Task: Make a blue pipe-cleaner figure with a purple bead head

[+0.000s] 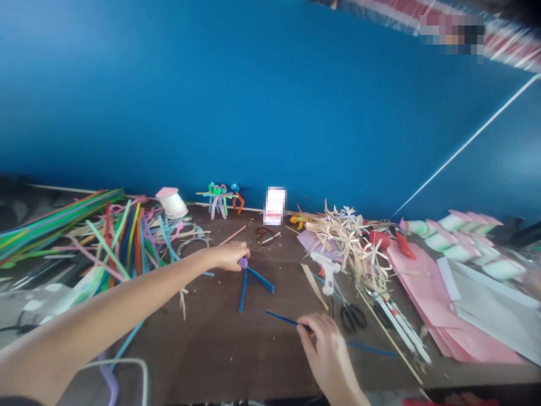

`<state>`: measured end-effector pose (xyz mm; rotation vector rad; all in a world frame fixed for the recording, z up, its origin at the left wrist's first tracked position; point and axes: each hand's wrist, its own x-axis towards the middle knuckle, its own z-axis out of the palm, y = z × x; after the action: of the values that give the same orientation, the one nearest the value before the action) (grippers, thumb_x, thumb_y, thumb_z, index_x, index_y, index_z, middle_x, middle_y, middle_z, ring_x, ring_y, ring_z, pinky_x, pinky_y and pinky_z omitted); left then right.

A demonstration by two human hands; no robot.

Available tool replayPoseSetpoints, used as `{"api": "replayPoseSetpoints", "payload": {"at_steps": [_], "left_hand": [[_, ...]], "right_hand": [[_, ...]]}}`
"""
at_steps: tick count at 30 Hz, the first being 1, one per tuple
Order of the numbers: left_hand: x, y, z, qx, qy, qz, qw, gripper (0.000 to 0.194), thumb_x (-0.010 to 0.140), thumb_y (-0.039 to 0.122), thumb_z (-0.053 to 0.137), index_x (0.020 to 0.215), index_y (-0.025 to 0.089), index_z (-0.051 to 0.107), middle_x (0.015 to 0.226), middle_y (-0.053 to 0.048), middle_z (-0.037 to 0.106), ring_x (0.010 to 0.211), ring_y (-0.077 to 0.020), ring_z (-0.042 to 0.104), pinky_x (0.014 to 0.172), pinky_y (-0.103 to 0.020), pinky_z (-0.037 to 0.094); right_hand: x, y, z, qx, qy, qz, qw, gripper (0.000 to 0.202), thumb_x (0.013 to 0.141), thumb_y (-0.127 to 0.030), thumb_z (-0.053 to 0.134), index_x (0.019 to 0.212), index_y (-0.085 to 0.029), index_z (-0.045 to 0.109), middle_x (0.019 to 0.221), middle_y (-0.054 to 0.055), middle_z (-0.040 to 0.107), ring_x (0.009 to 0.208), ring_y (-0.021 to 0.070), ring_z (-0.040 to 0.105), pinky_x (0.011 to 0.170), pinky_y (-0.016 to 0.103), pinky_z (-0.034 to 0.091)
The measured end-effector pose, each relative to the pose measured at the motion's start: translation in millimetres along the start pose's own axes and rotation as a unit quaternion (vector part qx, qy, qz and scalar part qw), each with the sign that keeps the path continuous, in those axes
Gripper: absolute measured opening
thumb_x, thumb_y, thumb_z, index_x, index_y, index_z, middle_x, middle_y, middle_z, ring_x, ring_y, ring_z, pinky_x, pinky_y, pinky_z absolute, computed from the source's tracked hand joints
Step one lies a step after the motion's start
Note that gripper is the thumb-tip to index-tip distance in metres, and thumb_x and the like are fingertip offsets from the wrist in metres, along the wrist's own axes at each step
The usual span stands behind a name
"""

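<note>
Left of the white glue gun (329,276), my left hand (230,256) is pinching the purple-and-blue pipe-cleaner figure (244,277), while on my side of that gun my right hand (326,338) is gripping a blue pipe cleaner (281,317), its tip pointing leftward.

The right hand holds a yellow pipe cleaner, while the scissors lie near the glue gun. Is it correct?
Not quite: the pipe cleaner in the right hand is blue, as the head view shows. The scissors do lie near the glue gun.
</note>
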<state>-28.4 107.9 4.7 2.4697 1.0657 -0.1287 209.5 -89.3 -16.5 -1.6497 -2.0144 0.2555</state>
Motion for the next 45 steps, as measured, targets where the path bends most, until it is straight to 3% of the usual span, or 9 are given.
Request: {"api": "replayPoseSetpoints", "payload": {"at_steps": [5, 11, 13, 16, 19, 23, 28, 39, 45], "left_hand": [[2.8, -2.1, 1.4, -0.060, -0.015, -0.021, 0.998, 0.022, 0.053, 0.016, 0.062, 0.075, 0.017, 0.061, 0.075, -0.004, 0.059, 0.075, -0.0204, 0.054, 0.066, -0.027, 0.040], [-35.9, 4.4, 5.2, -0.204, 0.009, -0.019, 0.979, 0.021, 0.068, 0.028, 0.055, 0.086, 0.017, 0.053, 0.080, -0.002, 0.059, 0.070, -0.0148, 0.054, 0.059, -0.022, 0.040], [-52.9, 15.5, 11.7, -0.418, 0.025, -0.019, 0.908, 0.023, 0.072, 0.032, 0.054, 0.088, 0.016, 0.049, 0.079, -0.003, 0.060, 0.070, -0.0148, 0.056, 0.060, -0.023, 0.042], [-72.7, 38.0, 24.9, -0.580, 0.061, -0.011, 0.812, 0.028, 0.071, 0.033, 0.057, 0.092, 0.016, 0.051, 0.081, -0.004, 0.062, 0.070, -0.0132, 0.055, 0.063, -0.023, 0.042], [-81.9, 59.9, 37.7, -0.629, 0.106, -0.014, 0.770, 0.024, 0.068, 0.027, 0.061, 0.088, 0.013, 0.057, 0.074, -0.003, 0.061, 0.065, -0.0114, 0.052, 0.058, -0.021, 0.040], [-83.9, 78.5, 47.3, -0.674, 0.122, -0.017, 0.729, 0.016, 0.064, 0.015, 0.058, 0.080, 0.013, 0.059, 0.062, 0.001, 0.055, 0.055, -0.0086, 0.047, 0.051, -0.019, 0.037], [-85.9, 85.5, 44.2, -0.691, 0.119, 0.000, 0.713, 0.015, 0.063, 0.012, 0.054, 0.078, 0.013, 0.054, 0.065, 0.001, 0.055, 0.053, -0.0075, 0.044, 0.045, -0.017, 0.034], [-89.2, 88.3, 41.7, -0.721, 0.085, 0.040, 0.687, 0.024, 0.066, 0.015, 0.055, 0.089, 0.015, 0.048, 0.065, 0.000, 0.055, 0.053, -0.0073, 0.043, 0.041, -0.014, 0.031], [-89.6, 88.4, 41.3, -0.751, 0.071, 0.028, 0.656, 0.020, 0.066, 0.020, 0.058, 0.084, 0.014, 0.052, 0.062, 0.001, 0.051, 0.050, -0.0063, 0.041, 0.039, -0.014, 0.030]], "right_hand": [[-8.1, 18.4, 2.6, 0.020, 0.052, 0.025, 0.998, 0.016, 0.082, -0.021, 0.038, 0.080, -0.019, 0.054, 0.071, 0.004, 0.061, 0.063, 0.0162, 0.059, 0.059, 0.024, 0.045], [2.3, 29.8, 4.3, 0.155, 0.078, 0.092, 0.981, 0.029, 0.081, -0.029, 0.042, 0.103, -0.016, 0.055, 0.071, 0.005, 0.061, 0.054, 0.0140, 0.057, 0.050, 0.021, 0.044], [10.4, 34.3, 4.7, 0.219, 0.080, 0.130, 0.964, 0.032, 0.080, -0.035, 0.044, 0.102, -0.015, 0.055, 0.064, 0.003, 0.058, 0.047, 0.0124, 0.052, 0.043, 0.021, 0.041], [24.9, 34.7, 7.4, 0.303, 0.044, 0.178, 0.935, 0.035, 0.077, -0.041, 0.047, 0.097, -0.014, 0.056, 0.052, -0.002, 0.049, 0.038, 0.0094, 0.043, 0.036, 0.019, 0.033], [37.7, 21.4, 12.6, 0.376, -0.029, 0.197, 0.905, 0.034, 0.075, -0.043, 0.050, 0.093, -0.014, 0.055, 0.048, -0.006, 0.043, 0.034, 0.0072, 0.037, 0.034, 0.018, 0.029], [47.6, -8.5, 18.7, 0.452, -0.086, 0.170, 0.871, 0.021, 0.075, -0.035, 0.052, 0.080, -0.015, 0.057, 0.060, -0.001, 0.054, 0.047, 0.0097, 0.049, 0.044, 0.020, 0.038], [52.6, -31.5, 19.2, 0.468, -0.121, 0.133, 0.865, 0.014, 0.073, -0.024, 0.053, 0.080, -0.015, 0.061, 0.062, 0.000, 0.056, 0.052, 0.0099, 0.048, 0.049, 0.020, 0.038], [57.9, -43.4, 14.2, 0.432, -0.134, 0.071, 0.889, 0.016, 0.077, -0.028, 0.053, 0.070, -0.016, 0.062, 0.050, -0.003, 0.047, 0.051, 0.0113, 0.046, 0.049, 0.022, 0.038], [64.7, -42.1, 12.7, 0.374, -0.106, 0.000, 0.921, 0.014, 0.078, -0.020, 0.048, 0.076, -0.017, 0.061, 0.070, 0.000, 0.058, 0.067, 0.0140, 0.053, 0.063, 0.024, 0.042]]}}
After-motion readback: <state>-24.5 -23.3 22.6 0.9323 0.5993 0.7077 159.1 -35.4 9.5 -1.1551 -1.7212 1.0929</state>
